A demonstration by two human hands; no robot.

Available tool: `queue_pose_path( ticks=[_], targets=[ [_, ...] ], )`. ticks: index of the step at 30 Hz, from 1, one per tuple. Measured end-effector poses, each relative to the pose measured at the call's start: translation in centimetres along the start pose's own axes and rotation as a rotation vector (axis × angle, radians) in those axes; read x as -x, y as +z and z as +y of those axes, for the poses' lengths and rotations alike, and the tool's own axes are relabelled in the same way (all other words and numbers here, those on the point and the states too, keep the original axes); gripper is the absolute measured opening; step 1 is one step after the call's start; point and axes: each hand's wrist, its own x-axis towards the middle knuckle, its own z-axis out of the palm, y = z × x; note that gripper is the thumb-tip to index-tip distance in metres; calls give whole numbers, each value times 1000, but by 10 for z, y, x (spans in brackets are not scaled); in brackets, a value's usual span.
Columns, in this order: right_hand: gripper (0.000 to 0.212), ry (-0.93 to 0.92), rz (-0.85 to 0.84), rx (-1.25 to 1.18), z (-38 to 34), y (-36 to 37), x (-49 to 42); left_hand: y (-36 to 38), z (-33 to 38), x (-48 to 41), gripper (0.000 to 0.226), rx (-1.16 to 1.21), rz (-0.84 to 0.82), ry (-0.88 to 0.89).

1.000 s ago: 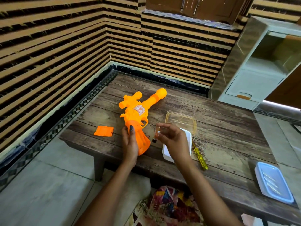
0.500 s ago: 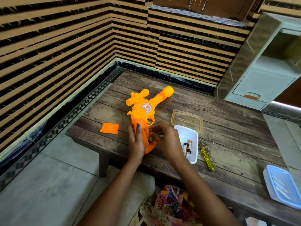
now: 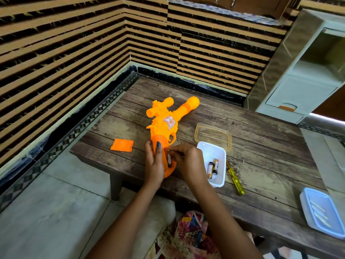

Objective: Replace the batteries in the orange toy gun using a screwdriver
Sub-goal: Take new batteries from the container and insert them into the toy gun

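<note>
Left hand (image 3: 154, 165) grips the handle of the orange toy gun (image 3: 164, 126). The thumb (image 3: 158, 145) lies across the top of the grip and the other fingers wrap behind it, out of sight. The gun lies flat on the table (image 3: 261, 146) with its barrel pointing away from the fingers, up and to the right.

Right hand (image 3: 188, 163): fingertips (image 3: 176, 149) bunched together, pinching the far end of a battery (image 3: 169, 159) in the open handle compartment. Cannot tell whether it is fully seated.

Key relation: the battery's long axis runs along the handle, toward and away from the person. It sits directly under the right fingertips and just right of the left thumb. The right hand is nearer for the push, while the left only steadies. Judgement: the next move is a press down into the slot, keeping the axis parallel to the handle.

Two spare batteries (image 3: 212, 166) lie in a white tray (image 3: 216, 152) just right of the right knuckles, roughly parallel to the held one. The screwdriver (image 3: 235, 181) is further right, past the tray. The orange cover (image 3: 122, 145) lies left of the left-hand fingers, apart from the gun.

Writing: pale sticker (image 3: 169, 121) on the gun body — print not legible. The batteries are black and gold, with lettering too small to read.
</note>
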Motion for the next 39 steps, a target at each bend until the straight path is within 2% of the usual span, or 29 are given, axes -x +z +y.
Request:
queue_pose_path(
  ticks=[2,6,8,11,13,18,29,39],
  targets=[
    [21,30,-11,10,2,1,-2,0,0,0,41,-6,-3,26],
    [17,64,-46,51,4,4,-11,1,2,1,20,27,6,-11],
    [16,55,-52,85,3,6,-13,0,-1,-1,24,50,5,-9],
    [16,37,-52,138,2,7,-12,0,-4,-2,48,75,7,-15],
    [15,31,-58,167,1,7,-12,1,-3,-2,51,72,8,-8],
    [13,42,-59,191,-1,7,-13,1,-1,-1,41,52,-15,6],
    [12,112,-72,148,-2,6,-18,0,1,-3,55,58,-16,15],
    [11,131,-71,151,-3,7,-22,-1,4,-2,55,45,-14,-37]
  ],
)
